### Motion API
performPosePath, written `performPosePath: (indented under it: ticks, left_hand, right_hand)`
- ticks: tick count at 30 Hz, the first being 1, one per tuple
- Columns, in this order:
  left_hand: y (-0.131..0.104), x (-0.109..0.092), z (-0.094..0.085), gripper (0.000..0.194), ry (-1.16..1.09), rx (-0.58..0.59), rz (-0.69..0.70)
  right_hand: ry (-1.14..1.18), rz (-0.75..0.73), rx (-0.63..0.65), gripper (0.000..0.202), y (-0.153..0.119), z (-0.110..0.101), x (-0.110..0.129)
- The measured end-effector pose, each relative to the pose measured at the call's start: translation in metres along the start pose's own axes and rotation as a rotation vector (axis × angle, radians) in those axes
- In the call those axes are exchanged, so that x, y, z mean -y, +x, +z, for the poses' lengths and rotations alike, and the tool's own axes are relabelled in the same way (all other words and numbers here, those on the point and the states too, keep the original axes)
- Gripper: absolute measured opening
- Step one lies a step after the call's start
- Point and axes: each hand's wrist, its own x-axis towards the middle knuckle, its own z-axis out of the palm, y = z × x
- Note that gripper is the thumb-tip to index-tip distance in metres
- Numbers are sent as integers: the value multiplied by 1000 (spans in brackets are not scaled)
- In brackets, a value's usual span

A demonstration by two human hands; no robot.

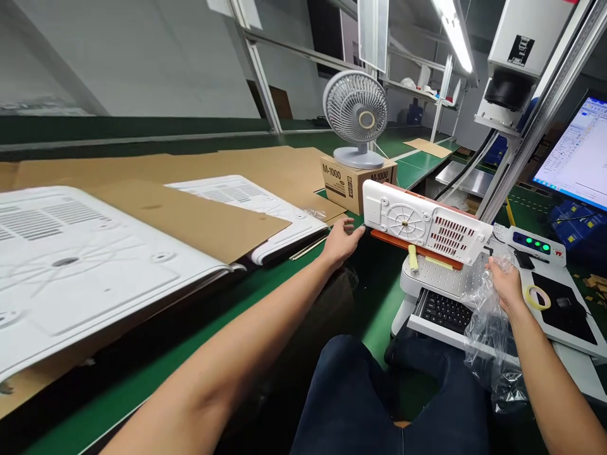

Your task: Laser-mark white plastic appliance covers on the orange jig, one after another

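Note:
A white plastic panel (422,221) with a round spoked pattern and slots stands upright on an orange strip (403,243) above a perforated metal plate (439,278). My left hand (342,240) is just off the panel's left end, fingers apart, with nothing in it. At the panel's right end, my right hand (506,284) is closed around a crumpled clear plastic bag (490,335), which hangs down over the keyboard tray's edge. A yellow piece (413,258) sits at the orange strip's front.
Large white panels (114,253) and cardboard sheets (208,221) lie on the green bench at left. A fan (355,107) stands on a carton (341,183). At right are a marking head (509,91), monitor (578,148), tape roll (538,297) and keyboard (446,311).

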Motion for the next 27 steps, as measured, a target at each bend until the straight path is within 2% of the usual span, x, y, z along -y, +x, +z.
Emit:
performPosePath:
  ticks: [3, 6, 9, 12, 15, 19, 27]
  left_hand:
    - [32, -20, 5, 80, -29, -29, 9]
    - [59, -29, 10, 93, -37, -31, 42]
    - [80, -29, 19, 97, -70, -11, 82]
    - [95, -22, 31, 92, -134, 31, 126]
    - [103, -12, 40, 79, -112, 36, 164]
    - [106, -4, 43, 72, -51, 7, 132]
    - [108, -8, 43, 60, -42, 5, 119]
  right_hand:
    - [-17, -40, -50, 68, 19, 24, -1]
    - [-69, -62, -76, 75, 37, 42, -10]
    - [-86, -69, -65, 78, 54, 56, -24]
    - [-109, -80, -53, 78, 64, 68, -36]
    - [-160, -86, -43, 75, 68, 75, -43]
    - [-260, -82, 7, 70, 66, 77, -44]
    - [-311, 48, 28, 56, 61, 78, -32]
